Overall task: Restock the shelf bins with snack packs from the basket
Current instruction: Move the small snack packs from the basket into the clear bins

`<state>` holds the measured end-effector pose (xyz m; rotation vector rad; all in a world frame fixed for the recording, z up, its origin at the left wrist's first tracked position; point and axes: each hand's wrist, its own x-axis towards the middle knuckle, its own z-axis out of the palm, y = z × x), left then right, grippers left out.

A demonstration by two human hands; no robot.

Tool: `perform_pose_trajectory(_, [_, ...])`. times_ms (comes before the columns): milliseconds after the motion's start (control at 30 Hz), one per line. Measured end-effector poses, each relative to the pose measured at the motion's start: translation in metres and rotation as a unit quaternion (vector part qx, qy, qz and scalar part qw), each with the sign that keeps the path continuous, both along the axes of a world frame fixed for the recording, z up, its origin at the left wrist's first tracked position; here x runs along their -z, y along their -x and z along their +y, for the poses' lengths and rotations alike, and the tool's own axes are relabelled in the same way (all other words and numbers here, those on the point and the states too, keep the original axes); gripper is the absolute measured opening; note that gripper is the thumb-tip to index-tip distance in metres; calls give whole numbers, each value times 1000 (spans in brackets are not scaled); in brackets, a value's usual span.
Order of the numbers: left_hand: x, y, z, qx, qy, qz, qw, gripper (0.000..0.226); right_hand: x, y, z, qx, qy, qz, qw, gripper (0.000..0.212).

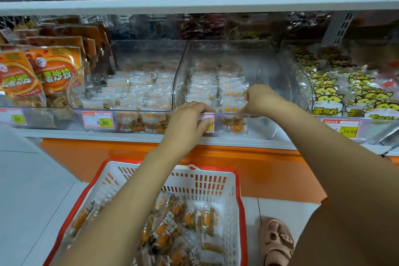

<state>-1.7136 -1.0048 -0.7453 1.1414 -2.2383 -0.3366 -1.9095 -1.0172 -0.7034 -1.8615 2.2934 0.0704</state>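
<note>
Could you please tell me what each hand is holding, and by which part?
The right hand pinches a snack pack in the clear bin by its right edge; the left hand holds the bin's front rim.

L hand [188, 120] gripping, R hand [258, 97] pinching

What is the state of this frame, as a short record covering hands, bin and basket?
setting: shop shelf with clear bins, basket on the floor below
left hand: grips the front rim of the middle bin
right hand: reaches into that bin and pinches a pack near the front
bin fill: partly full, packs in rows
basket: holds many loose packs
neighbours: left bin has similar packs; yellow packs to the right
</note>
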Motion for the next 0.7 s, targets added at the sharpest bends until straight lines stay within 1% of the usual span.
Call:
perform_pose_trajectory(67, [3, 1, 0, 2, 1, 15, 1000, 25, -2, -1, 6, 25, 35, -28, 999, 32])
perform_pose_trajectory(100, [5, 2, 1, 3, 4, 34, 999, 26, -4, -2, 10, 42, 75, -43, 995, 41])
perform_pose_trajectory(133, [7, 1, 2, 3, 6, 62, 998, 28, -7, -4, 17, 49, 135, -51, 988, 45])
perform_pose_trajectory(167, [9, 1, 4, 2, 9, 90, 996, 31, -11, -8, 24, 39, 206, -56, 976, 40])
perform_pose_trajectory(200, [12, 0, 8, -1, 20, 117, 993, 33, -14, -13, 33, 17, 271, -62, 960, 31])
perform_pose_trajectory(233, [15, 0, 12, -5, 37, 141, 989, 32, -15, -17, 41, -12, 313, -82, 946, 23])
perform_pose_trajectory(267, [18, -2, 17, -7, 55, 167, 984, 29, -15, -22, 49, -44, 325, -105, 939, 20])
perform_pose_trajectory(333, [26, -6, 29, -3, 74, 212, 974, 17, -6, -32, 67, -111, 292, -143, 939, 24])
perform_pose_trajectory(367, [31, -9, 35, 1, 70, 220, 973, 11, 3, -36, 74, -139, 261, -145, 944, 27])
perform_pose_trajectory(400, [37, -12, 41, 5, 54, 217, 975, 7, 12, -40, 81, -158, 226, -133, 952, 30])
perform_pose_trajectory(467, [55, -17, 49, 4, -4, 176, 984, 13, 39, -42, 91, -155, 151, -97, 972, 34])
perform_pose_trajectory(500, [66, -19, 52, -3, -40, 145, 989, 17, 56, -41, 94, -131, 112, -92, 981, 33])
perform_pose_trajectory(567, [89, -22, 54, -20, -126, 81, 989, 17, 89, -35, 99, -54, 35, -113, 992, 28])
perform_pose_trajectory(633, [112, -25, 57, -38, -214, 28, 976, 10, 119, -28, 103, 27, -32, -153, 987, 25])
perform_pose_trajectory(700, [134, -28, 57, -56, -286, -5, 957, 4, 142, -26, 108, 75, -93, -201, 972, 28])
